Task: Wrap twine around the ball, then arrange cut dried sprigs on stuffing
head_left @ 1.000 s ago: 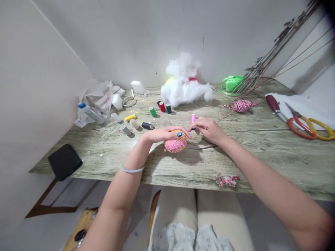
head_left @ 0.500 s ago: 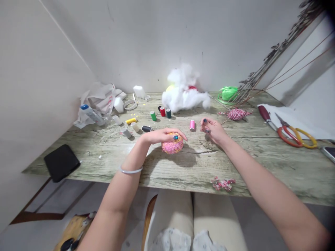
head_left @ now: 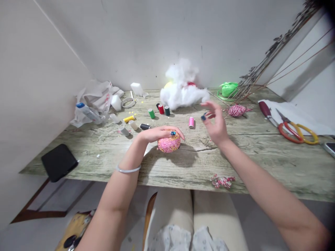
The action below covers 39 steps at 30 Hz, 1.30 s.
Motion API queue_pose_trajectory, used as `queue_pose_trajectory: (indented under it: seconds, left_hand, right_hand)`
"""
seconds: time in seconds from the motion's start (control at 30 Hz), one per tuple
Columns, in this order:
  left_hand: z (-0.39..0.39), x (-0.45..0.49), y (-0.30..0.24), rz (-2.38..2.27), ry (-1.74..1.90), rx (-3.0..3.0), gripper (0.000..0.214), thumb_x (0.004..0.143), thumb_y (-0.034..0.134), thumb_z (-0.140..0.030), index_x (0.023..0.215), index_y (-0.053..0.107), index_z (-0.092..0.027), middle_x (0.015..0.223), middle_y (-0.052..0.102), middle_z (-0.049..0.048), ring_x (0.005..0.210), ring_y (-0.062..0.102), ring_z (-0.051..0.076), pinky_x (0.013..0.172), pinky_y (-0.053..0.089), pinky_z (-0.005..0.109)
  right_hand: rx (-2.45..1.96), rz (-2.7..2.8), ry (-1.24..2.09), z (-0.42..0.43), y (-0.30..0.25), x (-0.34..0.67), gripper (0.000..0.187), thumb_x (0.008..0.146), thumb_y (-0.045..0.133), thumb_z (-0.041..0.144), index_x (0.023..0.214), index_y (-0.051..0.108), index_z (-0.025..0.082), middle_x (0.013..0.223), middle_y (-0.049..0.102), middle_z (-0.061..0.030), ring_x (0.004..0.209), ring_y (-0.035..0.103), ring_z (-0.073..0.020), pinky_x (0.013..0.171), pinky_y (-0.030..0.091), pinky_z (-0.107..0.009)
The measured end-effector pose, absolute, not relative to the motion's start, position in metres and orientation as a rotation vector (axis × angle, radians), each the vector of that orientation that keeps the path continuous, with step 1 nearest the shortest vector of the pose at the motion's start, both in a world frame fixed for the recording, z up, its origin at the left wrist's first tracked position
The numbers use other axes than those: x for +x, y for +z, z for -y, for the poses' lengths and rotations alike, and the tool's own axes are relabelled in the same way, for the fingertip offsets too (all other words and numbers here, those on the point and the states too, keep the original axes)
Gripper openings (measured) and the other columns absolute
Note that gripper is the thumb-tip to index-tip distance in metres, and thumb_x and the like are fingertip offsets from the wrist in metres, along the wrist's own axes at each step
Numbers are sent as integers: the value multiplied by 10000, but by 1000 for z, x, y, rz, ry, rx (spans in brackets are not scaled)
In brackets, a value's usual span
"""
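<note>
Head view: the left hand [head_left: 163,133] is clamped on a thread-wrapped ball [head_left: 169,144] over the middle of the worktop [head_left: 86,146], nearer its front edge, apparently to steady it. The right hand [head_left: 216,127] hovers alongside, fingers apart; whether it holds anything fine, I cannot tell. A pink spool [head_left: 191,122] stands between them, slightly towards the back edge, probably for easy reach. White stuffing [head_left: 180,96] sits by the back edge, scissors [head_left: 298,131] towards the right edge; neither blocks the hands.

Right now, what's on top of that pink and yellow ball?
The left hand lies over the pink and yellow ball, one shiny blue nail showing. I can't see the part of the ball beneath that hand, because it's covered.
</note>
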<state>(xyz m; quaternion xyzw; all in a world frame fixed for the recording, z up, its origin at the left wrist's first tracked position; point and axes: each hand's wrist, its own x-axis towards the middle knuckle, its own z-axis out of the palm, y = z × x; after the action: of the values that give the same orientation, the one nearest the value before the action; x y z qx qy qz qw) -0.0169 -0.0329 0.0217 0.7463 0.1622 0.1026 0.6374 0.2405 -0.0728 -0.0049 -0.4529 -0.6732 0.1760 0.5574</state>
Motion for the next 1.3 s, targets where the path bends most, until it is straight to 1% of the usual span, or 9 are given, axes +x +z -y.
queue_pose_trajectory:
  seconds: [0.17, 0.3, 0.43, 0.63, 0.77, 0.9, 1.03, 1.2, 1.3]
  left_hand:
    - [31, -18, 20, -422, 221, 1694, 579, 828, 577, -637, 1131, 678, -154, 1026, 709, 145, 837, 683, 233, 713, 548, 308]
    - [31, -19, 20, -419, 207, 1686, 563, 842, 567, -623, 1140, 668, -156, 1008, 711, 137, 832, 681, 220, 712, 543, 293]
    - [32, -18, 20, -398, 249, 1689, 533, 857, 564, -595, 1127, 667, -147, 970, 715, 125, 878, 670, 214, 775, 533, 289]
    - [34, -14, 21, -412, 399, 1682, 492, 832, 595, -583, 1052, 679, -151, 1215, 661, 168, 973, 649, 228, 825, 517, 318]
    - [36, -10, 19, -410, 512, 1617, 472, 818, 598, -589, 996, 666, -158, 1361, 576, 201, 837, 669, 202, 728, 510, 318]
    - [37, -4, 13, -326, 541, 1499, 512, 785, 594, -629, 972, 647, -155, 1264, 632, 201, 728, 671, 198, 655, 517, 325]
    - [34, 1, 5, -376, 564, 1494, 506, 790, 620, -601, 985, 666, -137, 1063, 694, 162, 833, 670, 224, 707, 534, 309]
    - [28, -1, 0, -438, 530, 1573, 488, 857, 578, -540, 1094, 671, -123, 1068, 688, 145, 897, 659, 213, 774, 517, 288]
    - [29, -2, 3, -467, 482, 1676, 431, 890, 553, -473, 1151, 652, -145, 1119, 671, 126, 972, 640, 210, 837, 498, 282]
  right_hand:
    - [-1008, 2034, 1011, 83, -9, 222, 586, 793, 676, 284, 1353, 509, 248, 1095, 725, -60, 609, 539, -126, 665, 471, -313]
    - [-1068, 1996, 1089, 79, -15, 222, 165, 862, 570, 286, 906, 701, 196, 664, 671, -2, 636, 578, -144, 693, 431, -301]
    - [-984, 1844, 1219, 68, -17, 231, 250, 846, 598, 404, 760, 684, 185, 590, 575, 17, 589, 514, -130, 642, 395, -283]
    - [-899, 1689, 1344, 61, -21, 235, 418, 774, 663, 603, 738, 666, 187, 569, 509, 32, 573, 451, -120, 633, 366, -276]
    - [-905, 1603, 1330, 60, -22, 234, 450, 751, 668, 650, 732, 657, 200, 554, 486, 40, 567, 426, -121, 642, 369, -282]
    - [-939, 1582, 1332, 61, -24, 230, 474, 720, 680, 674, 713, 640, 202, 557, 485, 39, 579, 436, -124, 645, 387, -281]
    - [-984, 1641, 1319, 61, -28, 223, 448, 769, 638, 638, 725, 630, 192, 580, 508, 35, 589, 474, -123, 660, 412, -279]
    - [-1279, 1924, 768, 55, -4, 247, 122, 832, 630, 272, 902, 691, 193, 943, 645, -45, 754, 586, -146, 782, 459, -323]
    - [-1666, 1823, 359, 65, 25, 314, 153, 826, 626, 223, 964, 686, 193, 1010, 664, -89, 826, 607, -192, 794, 460, -358]
